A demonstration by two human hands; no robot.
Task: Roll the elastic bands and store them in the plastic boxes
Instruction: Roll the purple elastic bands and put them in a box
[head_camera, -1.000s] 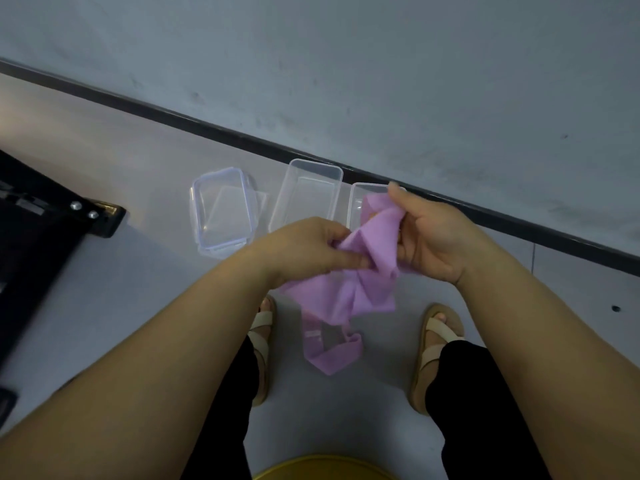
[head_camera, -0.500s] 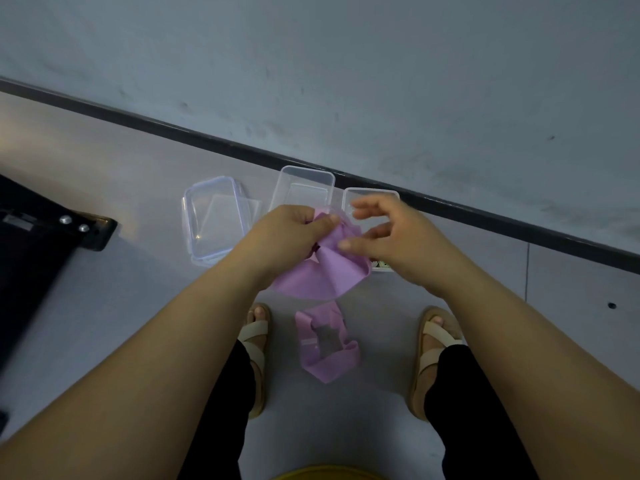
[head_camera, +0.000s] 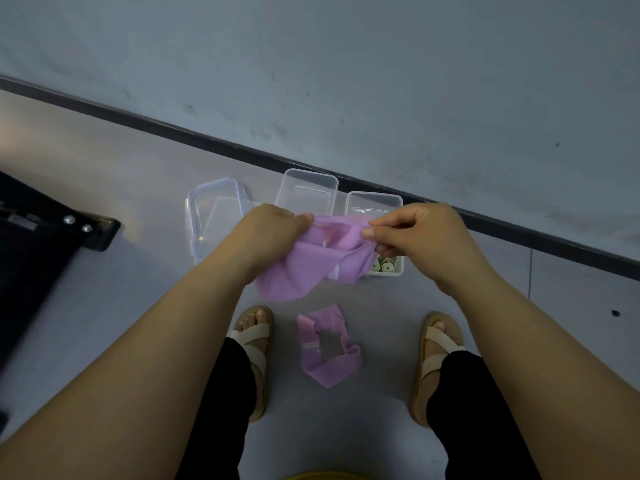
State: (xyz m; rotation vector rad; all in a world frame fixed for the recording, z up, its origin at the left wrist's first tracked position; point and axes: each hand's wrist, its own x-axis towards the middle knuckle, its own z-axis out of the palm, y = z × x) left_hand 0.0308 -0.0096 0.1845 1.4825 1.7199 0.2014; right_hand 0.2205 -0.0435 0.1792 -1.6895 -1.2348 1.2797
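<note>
Rolling step, judged to be at its very start: no coil wound yet. Grips a purple band (head_camera: 298, 275) in mid-air, just in front of the empty middle box (head_camera: 310, 183), with both hands. Left hand (head_camera: 266, 233): fingers curled round the band's upper left edge. Right hand (head_camera: 426, 233): thumb and forefinger pinching the upper right edge, other fingers curled underneath. Hangs slack and crumpled between the two grips, lower corner drooping toward the floor (head_camera: 138, 306).

Second purple band (head_camera: 329, 351): loose in an open loop on the floor, well in front of the middle box, between two sandalled feet. Right of the middle box and seemingly touching it, another clear box (head_camera: 375, 199), partly hidden behind the held band, with pale green rolls (head_camera: 386, 266) at its near end. Left of the middle box, a clear clip lid (head_camera: 214, 216), or perhaps a shallow box; hard to tell which.

Next move, as a guess: calls for pulling the held band flat into one straight strip, then winding tightly from one end with a firm pinch throughout, against springing open. After that, probably into the middle box, then the same for the band on the floor.
</note>
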